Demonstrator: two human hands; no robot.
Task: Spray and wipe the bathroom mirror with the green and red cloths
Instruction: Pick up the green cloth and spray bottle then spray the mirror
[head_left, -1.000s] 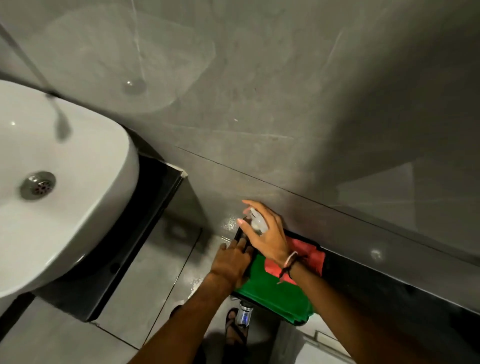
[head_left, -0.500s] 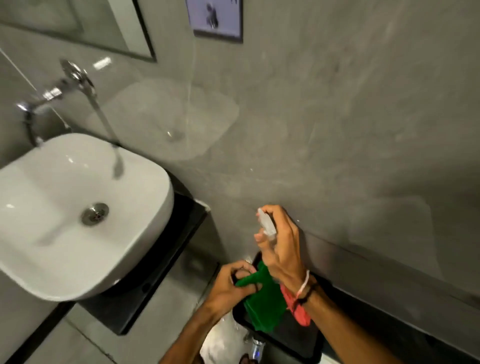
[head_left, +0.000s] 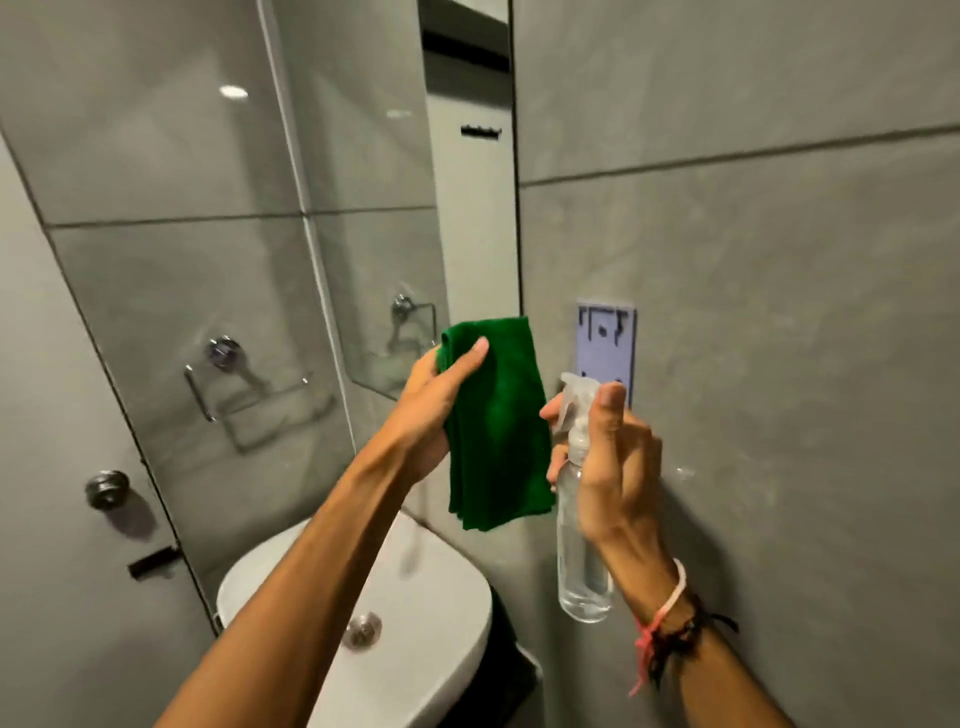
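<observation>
Mirror glass, smooth and glossy, fills the upper left and reflects grey tiles, a chrome towel ring and 2 ceiling lights; its dark right edge runs down the wall. In front of its lower right corner hangs the green cloth, a soft, napped microfibre folded into a long rectangle of several layers. The left hand has its grip closed on the cloth's upper left edge, thumb laid across the front. Just right of it, the right hand has its grip wrapped around the neck of a clear plastic spray bottle, a slim cylinder with a translucent white trigger head, fingertips at the trigger. Clear liquid fills the bottle's lower part. 2 cords, 1 pink and 1 black, circle the right wrist.

0.5 s ago both hands were low over a dark tray, the cloth bunched there with the red cloth; now both are raised to mirror height and the red cloth is out of view.

Below sits a rounded white basin with a metal drain. A pale lilac plate is fixed to the matte grey wall.
</observation>
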